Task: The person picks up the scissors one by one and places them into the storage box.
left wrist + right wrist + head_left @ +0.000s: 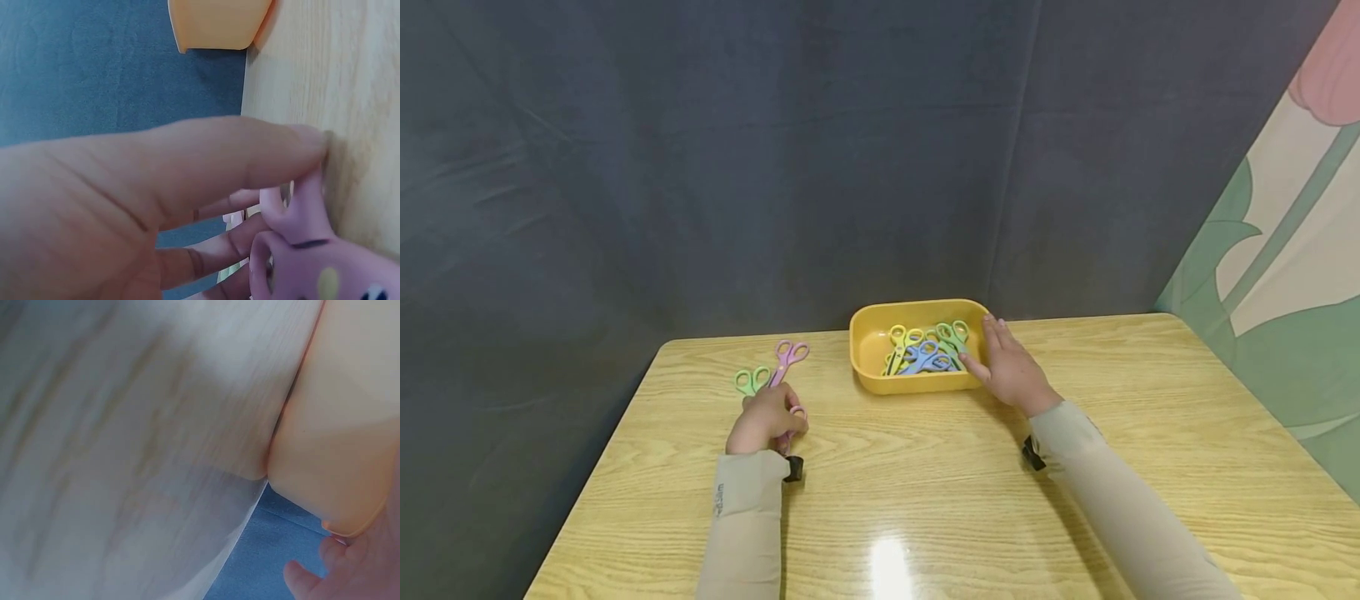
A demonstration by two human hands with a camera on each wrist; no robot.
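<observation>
At the left of the table, my left hand (767, 417) pinches a pair of pink-purple scissors (309, 234) at the handle loops, thumb on one side and fingers on the other; the blades are out of sight in the wrist view. Just beyond that hand lie another pair of pink-purple scissors (783, 363) and a pair of green scissors (752, 381), partly covered by the hand. My right hand (1013, 372) rests on the right end of a yellow bin (880, 384), fingers straight along its side and thumb at the front rim.
Inside the bin lie several scissors, among them yellow scissors (897, 343), blue scissors (925, 356) and green scissors (953, 334). The bin stands near the back edge of the wooden table (880, 483), before a dark cloth (850, 167). A painted panel (1300, 275) stands at the right.
</observation>
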